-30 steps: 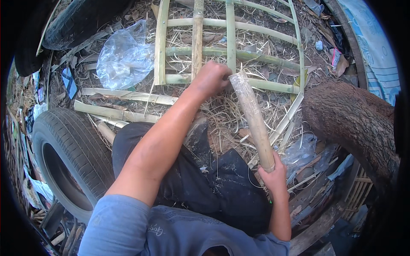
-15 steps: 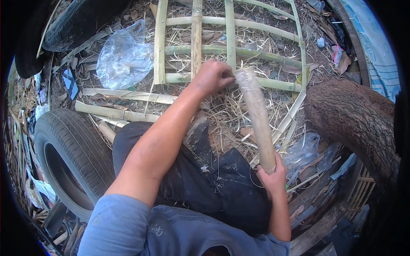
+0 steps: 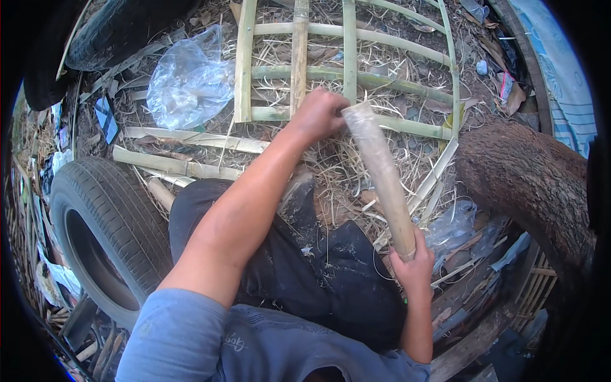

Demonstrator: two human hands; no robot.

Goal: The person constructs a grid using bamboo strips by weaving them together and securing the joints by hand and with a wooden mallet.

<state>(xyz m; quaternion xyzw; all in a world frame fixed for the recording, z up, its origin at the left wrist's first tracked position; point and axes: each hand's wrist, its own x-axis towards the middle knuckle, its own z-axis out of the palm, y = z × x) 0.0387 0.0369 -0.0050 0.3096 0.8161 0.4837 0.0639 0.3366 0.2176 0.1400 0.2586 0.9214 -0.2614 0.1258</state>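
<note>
My left hand (image 3: pixel 320 114) is curling its fingers at the frame's (image 3: pixel 349 51) near edge; whether they are pinching something, I cannot tell. A stick (image 3: pixel 383 177) is slanting from beside them to my right hand (image 3: pixel 415 267), which is grasping its near end.

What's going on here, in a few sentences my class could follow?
A person's right hand grips the lower end of a thick bamboo piece, whose upper end is close to the left hand. The left hand is at the near edge of a bamboo lattice; whether it holds anything cannot be made out. A tire stands at the person's left.
</note>
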